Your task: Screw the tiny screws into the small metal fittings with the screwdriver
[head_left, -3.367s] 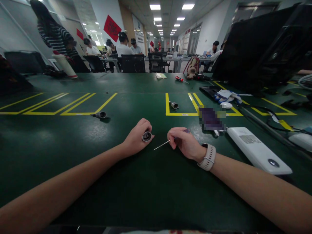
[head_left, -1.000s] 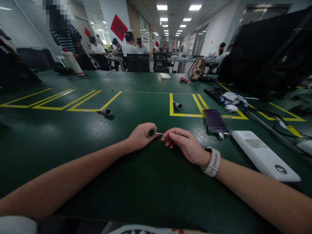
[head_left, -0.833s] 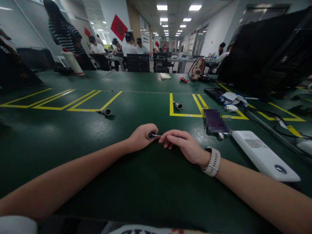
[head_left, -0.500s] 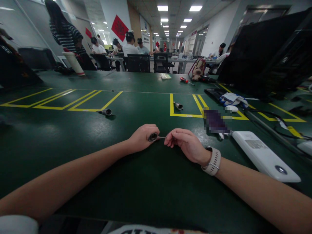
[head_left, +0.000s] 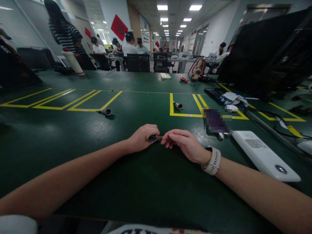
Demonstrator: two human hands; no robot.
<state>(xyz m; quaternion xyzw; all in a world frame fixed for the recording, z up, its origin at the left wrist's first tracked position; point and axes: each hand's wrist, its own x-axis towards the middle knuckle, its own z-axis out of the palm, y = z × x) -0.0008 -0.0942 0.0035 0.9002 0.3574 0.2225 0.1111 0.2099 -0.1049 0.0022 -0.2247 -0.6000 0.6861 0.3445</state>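
Note:
My left hand [head_left: 144,138] is closed around a round metal part [head_left: 152,138], whose open dark end faces me. From that part a thin metal rod [head_left: 159,137] runs right to the fingertips of my right hand [head_left: 181,143], which pinch it. Farther off, a similar metal part [head_left: 106,112] lies by the left yellow tape marks, and another metal part [head_left: 178,105] lies inside a yellow taped box on the right.
On the green table [head_left: 146,195], a white power bank [head_left: 265,156] and a blurred dark phone [head_left: 216,120] lie right of my hands. Farther back are a red screwdriver [head_left: 186,80], gloves [head_left: 234,98], cables and a white cup [head_left: 74,63]. People sit beyond.
My right fingertips have moved slightly left, closer to the round metal part, and less of the thin rod shows between my hands. My left hand has hardly moved.

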